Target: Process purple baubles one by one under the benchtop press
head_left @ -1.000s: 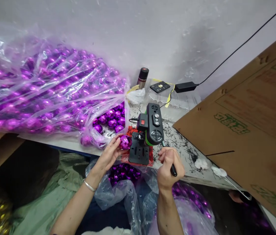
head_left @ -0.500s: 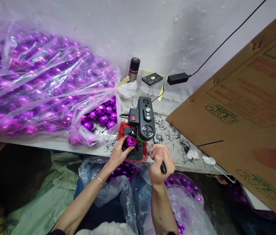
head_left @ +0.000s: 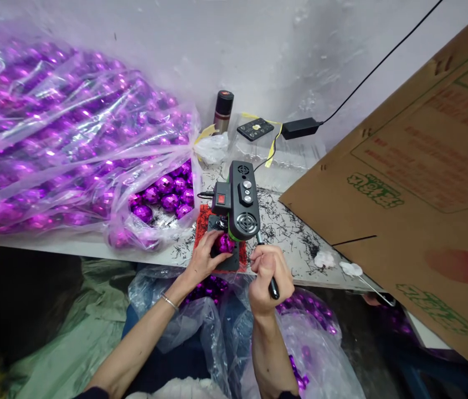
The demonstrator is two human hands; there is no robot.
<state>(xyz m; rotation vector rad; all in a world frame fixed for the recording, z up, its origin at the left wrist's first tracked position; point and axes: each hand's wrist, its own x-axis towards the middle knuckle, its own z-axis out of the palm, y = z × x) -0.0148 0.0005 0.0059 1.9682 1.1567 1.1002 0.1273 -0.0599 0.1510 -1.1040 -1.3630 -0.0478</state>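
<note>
Thumb and fingers of my left hand [head_left: 206, 256] grip a shiny purple faceted ball [head_left: 225, 243] at the front of a small black machine [head_left: 242, 199], above its base plate [head_left: 230, 261]. The machine's body partly covers the spot where ball and machine meet, so I cannot tell whether they touch. My right hand [head_left: 270, 277] is wrapped round the machine's lever handle [head_left: 274, 289], which slopes down towards me. Under the base plate lies a red mat [head_left: 201, 221].
A large clear bag of purple balls [head_left: 71, 138] fills the left, its mouth open towards the machine. Behind stand a flask [head_left: 222, 111], a phone-like black slab [head_left: 255, 129] and a power adapter [head_left: 300, 128]. A cardboard box [head_left: 416, 210] slants in at right. Black scraps litter the table [head_left: 283, 238].
My left hand has carried the purple ball from beside the base plate in under the machine's head. The right hand keeps hold of the lever. The view has shifted a little.
</note>
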